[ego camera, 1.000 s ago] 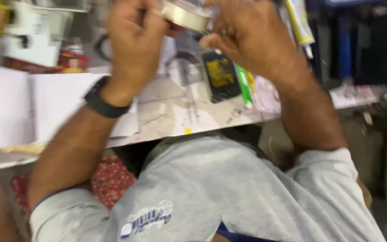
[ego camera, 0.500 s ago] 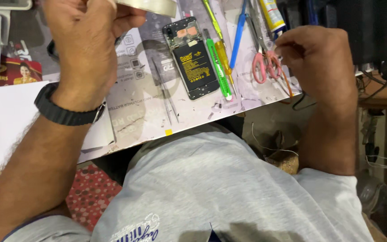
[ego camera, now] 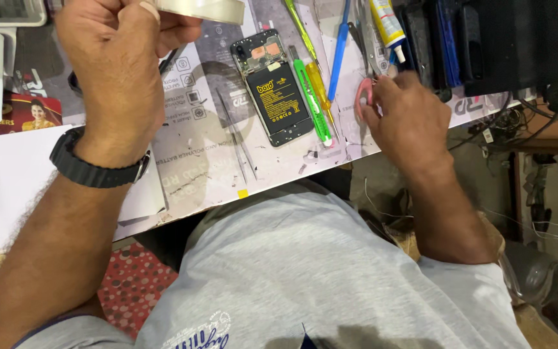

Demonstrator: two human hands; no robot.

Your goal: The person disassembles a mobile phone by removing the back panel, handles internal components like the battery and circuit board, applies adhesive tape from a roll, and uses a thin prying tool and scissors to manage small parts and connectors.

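cluttered repair table (ego camera: 182, 187), covered with a printed grey work mat, seen from above over the person's grey shirt. left hand (ego camera: 121, 71) raised over the left part of the mat, wrist carrying a black watch (ego camera: 95, 171); its fingers are curled tight around the rim of a roll of clear tape (ego camera: 205, 10), which sits at the top edge of the view and is partly cut off. right hand (ego camera: 411, 123) lies at the right edge of the mat, fingers bent down onto the pink handle of a pair of scissors (ego camera: 364, 100); whether they actually grip the handle cannot be told, as the hand covers most of it. between the two hands lies an opened phone (ego camera: 272, 87), back cover off, black battery with yellow print exposed, flat on the mat. just beside the phone, on its right: a green tool (ego camera: 311, 103) and a yellow-handled screwdriver (ego camera: 318, 84), roughly parallel. further up, a blue pen-shaped tool (ego camera: 338, 52) and a glue tube (ego camera: 385, 22). thin metal tweezers (ego camera: 234, 139) lie on the mat left of the phone. white papers (ego camera: 8, 181) occupy the left end of the table.
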